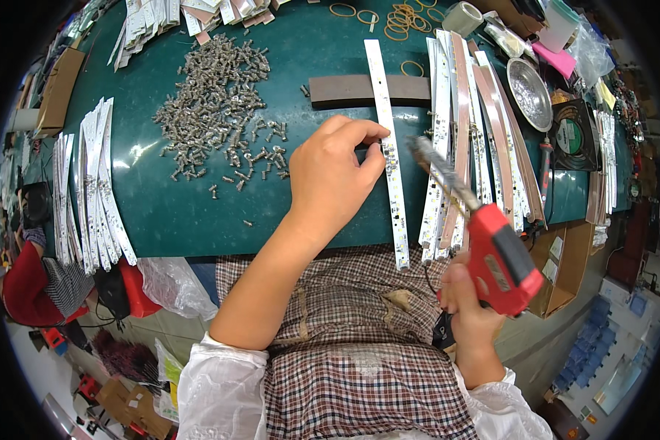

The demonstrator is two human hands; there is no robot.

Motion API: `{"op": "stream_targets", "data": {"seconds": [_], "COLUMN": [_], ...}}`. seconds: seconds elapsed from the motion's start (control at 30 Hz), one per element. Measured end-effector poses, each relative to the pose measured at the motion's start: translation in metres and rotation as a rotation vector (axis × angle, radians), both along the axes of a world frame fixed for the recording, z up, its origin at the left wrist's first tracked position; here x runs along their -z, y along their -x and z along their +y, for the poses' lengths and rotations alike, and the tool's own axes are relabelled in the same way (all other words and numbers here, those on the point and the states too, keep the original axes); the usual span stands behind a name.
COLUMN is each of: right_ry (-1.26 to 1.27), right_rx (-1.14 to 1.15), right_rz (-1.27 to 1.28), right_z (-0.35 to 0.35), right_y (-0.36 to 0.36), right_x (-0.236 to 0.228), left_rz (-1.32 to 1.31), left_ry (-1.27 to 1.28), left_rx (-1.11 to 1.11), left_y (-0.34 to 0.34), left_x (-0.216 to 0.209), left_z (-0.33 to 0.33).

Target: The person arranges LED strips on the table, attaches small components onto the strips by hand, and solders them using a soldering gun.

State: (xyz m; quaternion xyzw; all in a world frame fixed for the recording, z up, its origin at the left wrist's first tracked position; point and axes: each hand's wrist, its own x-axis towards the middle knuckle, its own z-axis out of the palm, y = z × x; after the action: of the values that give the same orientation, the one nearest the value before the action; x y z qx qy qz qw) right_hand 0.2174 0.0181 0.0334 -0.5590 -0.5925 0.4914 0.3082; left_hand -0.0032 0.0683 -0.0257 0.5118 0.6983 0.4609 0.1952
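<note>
A narrow white LED strip board [394,191] lies upright in the head view, across a brown bar [337,89], its near end reaching past the table's front edge. My left hand [337,165] is closed at the strip's left side, thumb and forefinger pinching its edge; any small part between the fingertips is hidden. My right hand [468,304] grips a red-and-black soldering gun [500,260]. Its metal front points up and left, blurred by motion, just right of the strip and apart from it. A pile of small metal connectors [216,95] spreads left of my left hand.
Stacked strip boards [458,139] stand close right of the working strip, with more strips [95,183] at far left. Rubber bands [400,20] lie at the back. A metal dish [529,94], a screwdriver [545,172] and a solder-like reel [569,136] sit at right.
</note>
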Motion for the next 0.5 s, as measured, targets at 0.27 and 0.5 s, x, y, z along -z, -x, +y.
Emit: {"op": "stream_targets", "data": {"seconds": [0.27,0.5], "right_ry": [-0.487,-0.779], "right_rx": [0.429,0.234], "right_rz": [0.088,-0.555], "right_z": [0.048,0.108], "right_y": [-0.019,-0.043], "right_x": [-0.037,-0.006], "left_rz": [-0.031,0.041], "left_ry": [0.062,0.117], "left_rx": [-0.009,0.104], "left_y": [0.0,-0.003], "left_x": [-0.005,-0.014], "left_z": [-0.001,-0.007]}}
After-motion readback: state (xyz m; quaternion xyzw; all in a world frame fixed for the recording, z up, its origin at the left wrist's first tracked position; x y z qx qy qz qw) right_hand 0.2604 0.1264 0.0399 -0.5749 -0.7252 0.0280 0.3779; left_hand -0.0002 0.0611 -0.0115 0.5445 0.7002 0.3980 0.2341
